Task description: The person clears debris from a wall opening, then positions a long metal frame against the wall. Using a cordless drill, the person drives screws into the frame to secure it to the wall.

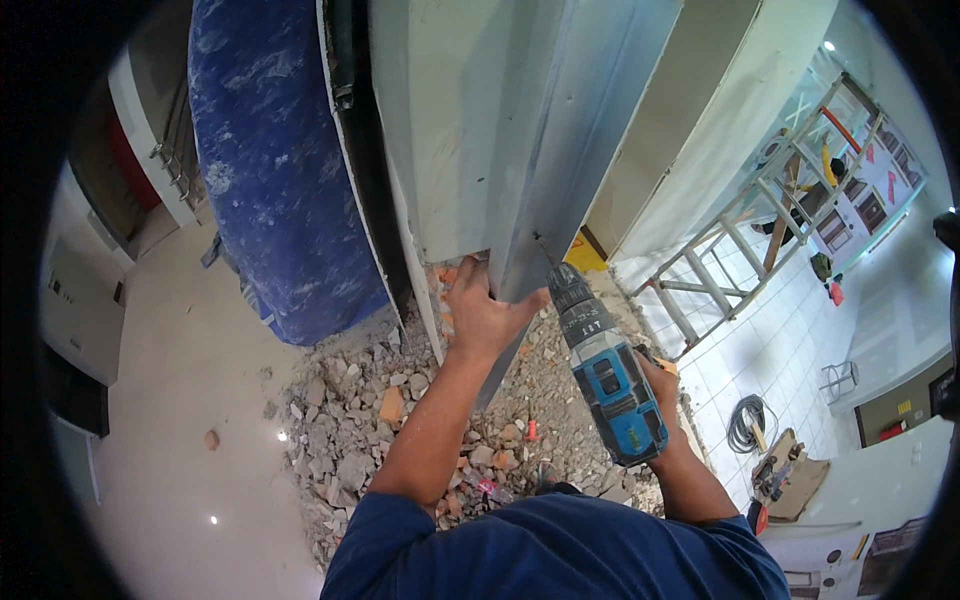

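Note:
My right hand (656, 388) is wrapped round the handle of a blue and black cordless drill (615, 385). The drill points up and away, and its bit meets the face of a grey metal channel (545, 190) that stands upright before me. Low on that channel, my left hand (484, 318) grips its edge, with the thumb stretched toward the drill's chuck. Some of the left fingers are hidden behind the metal. A pale panel (455, 130) stands left of the channel, above the left fingers.
Broken rubble (350, 440) covers the floor below the channel. A blue plastic-like cover (280, 170) hangs at left, beside glossy floor tiles (190, 420). On the right are a metal ladder (715, 285), a coiled cable (748, 425) and tools on a board (785, 475).

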Demonstrator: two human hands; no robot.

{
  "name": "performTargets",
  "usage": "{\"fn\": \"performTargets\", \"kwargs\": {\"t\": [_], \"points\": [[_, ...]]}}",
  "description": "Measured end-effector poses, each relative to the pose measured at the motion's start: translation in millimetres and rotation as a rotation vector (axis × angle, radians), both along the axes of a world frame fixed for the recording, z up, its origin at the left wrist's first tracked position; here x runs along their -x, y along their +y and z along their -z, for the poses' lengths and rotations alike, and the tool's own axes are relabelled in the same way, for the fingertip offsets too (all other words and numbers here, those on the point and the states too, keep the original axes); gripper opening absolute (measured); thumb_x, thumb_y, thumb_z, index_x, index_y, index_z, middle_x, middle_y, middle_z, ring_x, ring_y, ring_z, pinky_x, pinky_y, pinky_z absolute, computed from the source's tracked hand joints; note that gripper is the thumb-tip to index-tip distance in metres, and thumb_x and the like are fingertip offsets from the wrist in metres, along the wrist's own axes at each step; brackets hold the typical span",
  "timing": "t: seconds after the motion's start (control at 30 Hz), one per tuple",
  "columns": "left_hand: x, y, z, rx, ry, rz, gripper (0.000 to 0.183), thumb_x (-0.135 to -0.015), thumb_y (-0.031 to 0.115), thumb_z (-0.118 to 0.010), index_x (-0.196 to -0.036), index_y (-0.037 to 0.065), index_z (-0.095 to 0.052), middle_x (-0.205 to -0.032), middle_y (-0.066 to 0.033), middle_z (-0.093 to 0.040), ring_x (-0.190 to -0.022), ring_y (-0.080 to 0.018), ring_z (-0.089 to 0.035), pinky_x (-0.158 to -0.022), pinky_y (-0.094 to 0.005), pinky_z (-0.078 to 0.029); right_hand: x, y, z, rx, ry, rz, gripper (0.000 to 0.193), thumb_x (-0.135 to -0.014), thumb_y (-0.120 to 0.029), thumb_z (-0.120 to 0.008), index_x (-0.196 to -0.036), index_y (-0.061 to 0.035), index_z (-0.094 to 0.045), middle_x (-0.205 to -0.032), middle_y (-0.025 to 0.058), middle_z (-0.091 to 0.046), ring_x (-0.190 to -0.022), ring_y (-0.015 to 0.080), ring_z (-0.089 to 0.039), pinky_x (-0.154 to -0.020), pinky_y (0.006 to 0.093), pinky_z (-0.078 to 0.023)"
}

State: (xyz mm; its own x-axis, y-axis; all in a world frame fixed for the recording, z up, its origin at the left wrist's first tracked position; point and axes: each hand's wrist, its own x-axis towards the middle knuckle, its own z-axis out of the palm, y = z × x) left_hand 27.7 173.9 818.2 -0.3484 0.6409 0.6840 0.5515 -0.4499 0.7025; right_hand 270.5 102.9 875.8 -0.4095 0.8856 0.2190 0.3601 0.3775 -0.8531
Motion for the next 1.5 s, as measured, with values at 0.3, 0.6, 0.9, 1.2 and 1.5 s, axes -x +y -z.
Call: {"fn": "performTargets", "kwargs": {"t": [0.3,0.6,0.9,1.2,1.5], "points": [[0.7,-2.2,1.2,-0.001,-0.006,0.002,0.068,-0.070,0.054,-0.086,-0.109,0.000,-0.070,-0.109,-0.0199,-0.065,-0.099,-0.0314,-0.067,-0.081,-0.0426,-0.057,3.8,-2.5,-6.5,-0.112,-0.112,0.008,0.045,-0.075,-0.016,-0.078,-0.117,-0.0023,-0.065,-0.088,0.0157,-0.072,-0.077,0.0272,-0.072,-0.070,0.0340,-0.054],[-0.1,-2.4,0.1,0.055,-0.050,-0.013,0.049,-0.061,0.018,-0.084,-0.106,0.005,-0.071,-0.106,-0.0196,-0.067,-0.098,-0.0342,-0.067,-0.086,-0.0426,-0.054,6.2,-8.7,-9.9,-0.129,-0.155,0.074,0.033,-0.081,-0.015,-0.076,-0.110,-0.0025,-0.067,-0.087,0.0119,-0.071,-0.077,0.0212,-0.069,-0.071,0.0313,-0.053],[6.2,3.5,4.8,-0.019,-0.037,0.045,0.066,-0.068,0.046,-0.089,-0.109,-0.001,-0.069,-0.106,-0.0193,-0.067,-0.098,-0.0345,-0.067,-0.083,-0.0440,-0.054,9.9,-7.4,-17.4,-0.311,-0.437,0.128,0.019,-0.095,-0.020,-0.067,-0.107,-0.0059,-0.069,-0.097,0.0129,-0.071,-0.089,0.0282,-0.067,-0.074,0.0401,-0.054],[3.3,8.7,8.5,-0.066,0.038,-0.011,0.079,-0.069,0.056,-0.085,-0.114,-0.005,-0.065,-0.102,-0.0233,-0.065,-0.092,-0.0357,-0.068,-0.075,-0.0439,-0.057,18.2,-17.6,-20.8,-0.121,-0.192,0.078,0.033,-0.080,-0.005,-0.076,-0.111,0.0004,-0.067,-0.093,0.0045,-0.071,-0.081,0.0079,-0.064,-0.071,0.0244,-0.052],[7.9,11.4,13.0,-0.053,0.000,0.020,0.074,-0.069,0.058,-0.084,-0.103,-0.006,-0.069,-0.101,-0.0225,-0.065,-0.089,-0.0353,-0.069,-0.072,-0.0443,-0.058,12.7,-12.4,-16.4,0.045,-0.211,0.196,0.033,-0.080,-0.014,-0.075,-0.109,-0.0018,-0.065,-0.081,0.0126,-0.070,-0.074,0.0177,-0.068,-0.068,0.0300,-0.051]]}}
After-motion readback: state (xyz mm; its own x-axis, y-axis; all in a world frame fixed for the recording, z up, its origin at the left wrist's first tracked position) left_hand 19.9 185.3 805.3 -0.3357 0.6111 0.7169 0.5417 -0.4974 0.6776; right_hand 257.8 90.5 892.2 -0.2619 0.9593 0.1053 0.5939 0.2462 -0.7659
